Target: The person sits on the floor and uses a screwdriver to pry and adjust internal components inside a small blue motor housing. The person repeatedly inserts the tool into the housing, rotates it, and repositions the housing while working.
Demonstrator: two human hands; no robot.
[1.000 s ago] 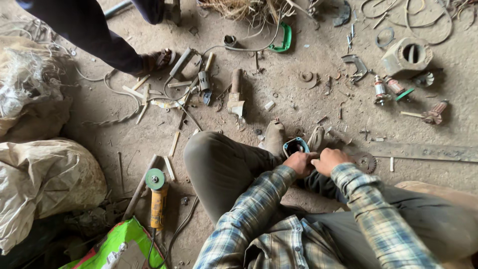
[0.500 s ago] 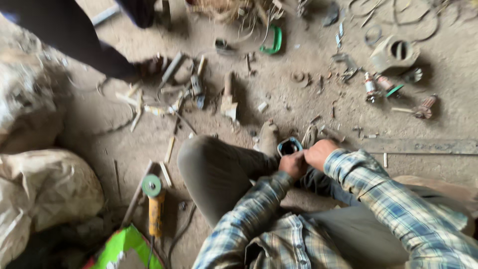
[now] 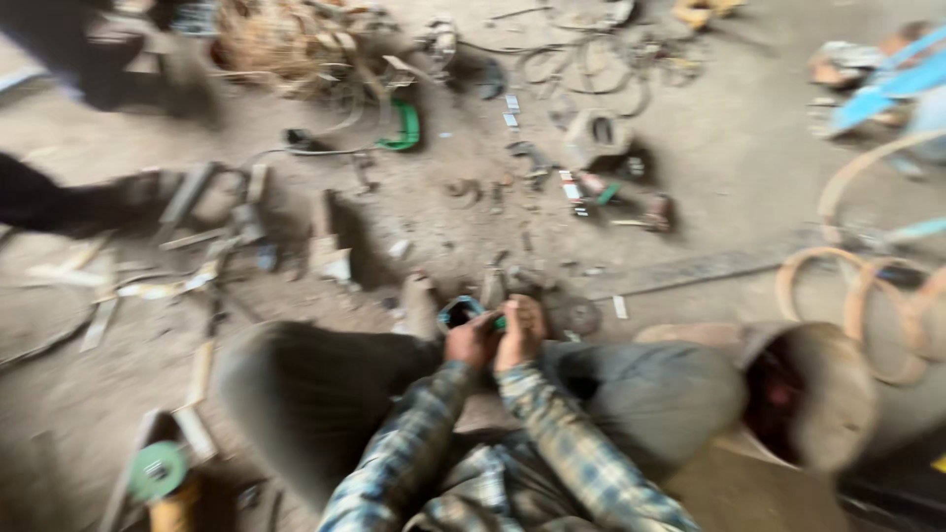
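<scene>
Frame blurred by head motion. Person sits on the floor [image 3: 690, 227] with knees spread, both forearms in plaid sleeves reaching forward to meet between the knees. Left hand [image 3: 471, 340] and right hand [image 3: 520, 330] are together, both closed around a small round part [image 3: 460, 312] with a teal rim and dark hollow centre; it sits just ahead of the left hand's knuckles, touching both hands, low over the floor. Exact finger placement is too blurred to tell.

Judgement: the part looks like rigid metal or hard plastic, small and light enough for a fingertip hold, probably dusty or greasy, so a bit slippery. Best held by the outer rim, thumb against fingers, not by the hollow.

Wrists bent slightly down, elbows tucked near the thighs.

Ahead of the hands, well apart: scattered metal scrap, a green curved handle [image 3: 404, 126]. Near the left knee, behind the hands: an angle grinder [image 3: 163, 483] with a green disc.
</scene>
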